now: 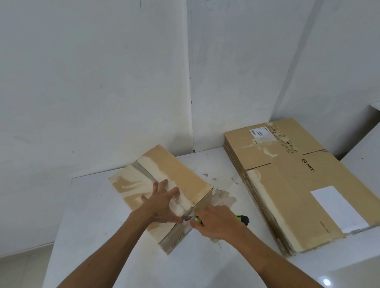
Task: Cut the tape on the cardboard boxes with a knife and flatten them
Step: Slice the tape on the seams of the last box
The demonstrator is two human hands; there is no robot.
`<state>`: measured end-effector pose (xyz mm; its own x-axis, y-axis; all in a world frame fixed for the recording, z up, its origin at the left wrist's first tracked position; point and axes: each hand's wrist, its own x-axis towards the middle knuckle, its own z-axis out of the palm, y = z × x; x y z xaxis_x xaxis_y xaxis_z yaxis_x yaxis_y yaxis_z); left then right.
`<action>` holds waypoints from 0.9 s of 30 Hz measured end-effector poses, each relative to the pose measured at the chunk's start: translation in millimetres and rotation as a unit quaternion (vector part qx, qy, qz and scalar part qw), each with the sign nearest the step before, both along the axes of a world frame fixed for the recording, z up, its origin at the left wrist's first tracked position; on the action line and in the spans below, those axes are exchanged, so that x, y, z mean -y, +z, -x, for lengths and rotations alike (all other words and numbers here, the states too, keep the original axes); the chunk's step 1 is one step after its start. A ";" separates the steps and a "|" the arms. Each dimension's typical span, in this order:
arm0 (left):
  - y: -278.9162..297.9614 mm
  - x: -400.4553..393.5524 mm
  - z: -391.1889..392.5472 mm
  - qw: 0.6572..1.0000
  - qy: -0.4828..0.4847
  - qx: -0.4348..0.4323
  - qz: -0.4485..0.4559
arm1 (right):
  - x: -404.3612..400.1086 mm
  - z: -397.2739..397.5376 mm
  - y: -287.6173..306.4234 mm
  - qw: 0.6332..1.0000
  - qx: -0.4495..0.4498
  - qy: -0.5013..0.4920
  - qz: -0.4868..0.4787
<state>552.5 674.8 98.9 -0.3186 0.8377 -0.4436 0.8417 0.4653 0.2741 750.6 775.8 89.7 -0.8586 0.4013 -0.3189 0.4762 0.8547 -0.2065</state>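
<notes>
A closed cardboard box point(175, 166) stands on the white table point(89, 215), its top seam covered by worn tape. My left hand point(163, 202) lies flat on the box top with fingers spread, pressing down beside the seam. My right hand point(215, 221) grips a utility knife point(242, 219) with a green and black handle. The blade tip touches the tape at the near end of the seam, close to my left thumb.
A stack of flattened cardboard boxes point(296, 182) lies on the right side of the table, reaching its right edge. White walls stand close behind the table. Torn tape scraps and stains mark the tabletop between the box and the stack.
</notes>
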 end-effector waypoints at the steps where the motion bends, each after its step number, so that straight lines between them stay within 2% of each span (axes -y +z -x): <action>1: 0.1 0.6 0.4 1.000 -0.001 0.001 0.000 | 1.0 0.3 -0.6 1.000 0.000 0.000 -0.001; 8: 1.9 0.9 0.9 1.000 -0.004 0.005 -0.001 | 8.0 0.2 -0.4 1.000 -0.008 0.005 -0.005; 18: 6.5 2.1 4.5 0.999 -0.015 0.023 0.025 | 23.5 6.7 -8.7 0.996 -0.030 -0.012 -0.086; 27: 5.0 0.7 2.0 0.999 -0.028 0.008 0.044 | 37.3 9.1 -15.8 0.990 -0.066 -0.036 -0.117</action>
